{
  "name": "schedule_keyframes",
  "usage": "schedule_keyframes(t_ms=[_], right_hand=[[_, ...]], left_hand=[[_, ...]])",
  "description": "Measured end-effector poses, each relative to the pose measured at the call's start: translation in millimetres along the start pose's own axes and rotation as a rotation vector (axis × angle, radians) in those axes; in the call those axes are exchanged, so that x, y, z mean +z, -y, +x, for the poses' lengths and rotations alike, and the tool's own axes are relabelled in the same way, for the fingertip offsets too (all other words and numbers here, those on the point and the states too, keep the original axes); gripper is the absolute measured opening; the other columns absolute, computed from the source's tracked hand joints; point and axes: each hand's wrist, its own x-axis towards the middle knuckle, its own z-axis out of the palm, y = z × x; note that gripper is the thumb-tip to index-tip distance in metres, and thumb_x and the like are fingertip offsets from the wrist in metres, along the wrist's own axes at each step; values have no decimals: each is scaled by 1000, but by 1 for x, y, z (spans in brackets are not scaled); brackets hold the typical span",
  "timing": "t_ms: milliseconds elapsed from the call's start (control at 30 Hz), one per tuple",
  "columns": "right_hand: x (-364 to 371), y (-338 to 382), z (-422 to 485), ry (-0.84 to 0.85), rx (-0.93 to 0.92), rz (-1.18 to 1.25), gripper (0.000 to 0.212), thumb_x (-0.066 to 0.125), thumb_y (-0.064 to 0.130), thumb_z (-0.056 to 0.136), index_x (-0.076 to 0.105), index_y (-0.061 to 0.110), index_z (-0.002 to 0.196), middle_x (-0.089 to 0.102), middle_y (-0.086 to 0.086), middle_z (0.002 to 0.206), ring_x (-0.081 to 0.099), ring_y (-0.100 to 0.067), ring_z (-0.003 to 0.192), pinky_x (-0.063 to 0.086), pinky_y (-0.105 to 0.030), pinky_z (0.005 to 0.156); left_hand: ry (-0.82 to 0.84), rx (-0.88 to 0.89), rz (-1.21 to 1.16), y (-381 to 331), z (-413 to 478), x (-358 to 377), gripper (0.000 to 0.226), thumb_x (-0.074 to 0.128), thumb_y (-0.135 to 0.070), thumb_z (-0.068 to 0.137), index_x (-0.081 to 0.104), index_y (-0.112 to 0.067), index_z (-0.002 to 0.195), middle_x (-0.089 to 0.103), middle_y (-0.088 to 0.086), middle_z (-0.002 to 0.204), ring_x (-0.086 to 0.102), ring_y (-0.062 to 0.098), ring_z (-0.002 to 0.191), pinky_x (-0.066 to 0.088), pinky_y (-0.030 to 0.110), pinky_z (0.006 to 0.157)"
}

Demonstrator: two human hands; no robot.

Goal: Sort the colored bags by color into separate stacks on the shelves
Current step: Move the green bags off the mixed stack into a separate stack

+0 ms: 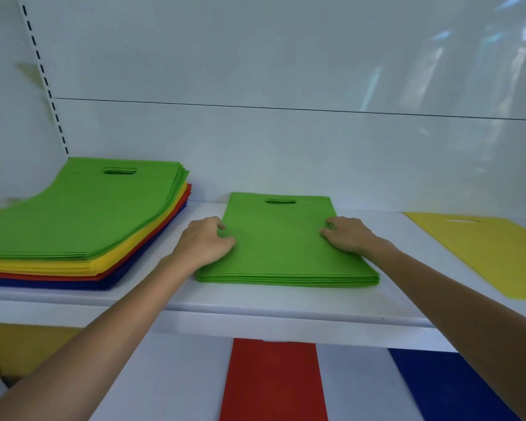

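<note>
A stack of several green bags (281, 250) lies in the middle of the white shelf (255, 302). My left hand (205, 240) rests on its left edge with curled fingers. My right hand (345, 233) rests on its right side, fingers curled on the top bag. At the left stands a tall mixed pile (82, 226): green bags on top, then yellow, red and blue layers. A yellow bag (495, 250) lies flat at the right of the same shelf. On the shelf below lie a red bag (272, 381) and a blue bag (447, 387).
The glossy white back wall (286, 71) rises right behind the bags. A slotted upright rail (43, 77) runs up the left corner. Something yellow (22, 347) shows on the lower shelf at the left, partly hidden by my left arm.
</note>
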Motion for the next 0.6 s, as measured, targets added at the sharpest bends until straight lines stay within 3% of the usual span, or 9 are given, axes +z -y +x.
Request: schedule_keyframes(t_ms=[133, 267, 400, 600], right_hand=[[1, 2, -1, 12, -4, -12, 43, 37, 38, 96, 46, 14, 130, 45, -13, 138, 35, -33, 130, 31, -47, 107], [-5, 5, -3, 31, -4, -19, 46, 38, 38, 96, 42, 14, 136, 41, -13, 142, 33, -33, 132, 30, -46, 109], [-15, 18, -2, -125, -15, 14, 51, 45, 37, 95, 40, 11, 139, 39, -15, 143, 33, -34, 133, 32, -46, 108], [-33, 86, -6, -313, -136, 113, 46, 46, 26, 96, 43, 2, 135, 45, -15, 141, 40, -29, 130, 33, -37, 105]], left_hand=[[120, 80, 58, 3, -4, -3, 49, 60, -42, 83, 52, -20, 126, 52, 4, 130, 49, 19, 115, 37, 24, 82], [202, 140, 100, 2, -2, -9, 55, 58, -45, 84, 47, -19, 131, 47, 6, 137, 44, 21, 123, 36, 25, 91], [84, 233, 132, -1, 10, -34, 50, 58, -37, 86, 51, -13, 129, 49, 10, 137, 46, 23, 123, 36, 27, 97], [-28, 263, 100, 25, 32, -90, 33, 58, -23, 86, 61, -9, 116, 59, 9, 123, 54, 22, 112, 38, 22, 86]])
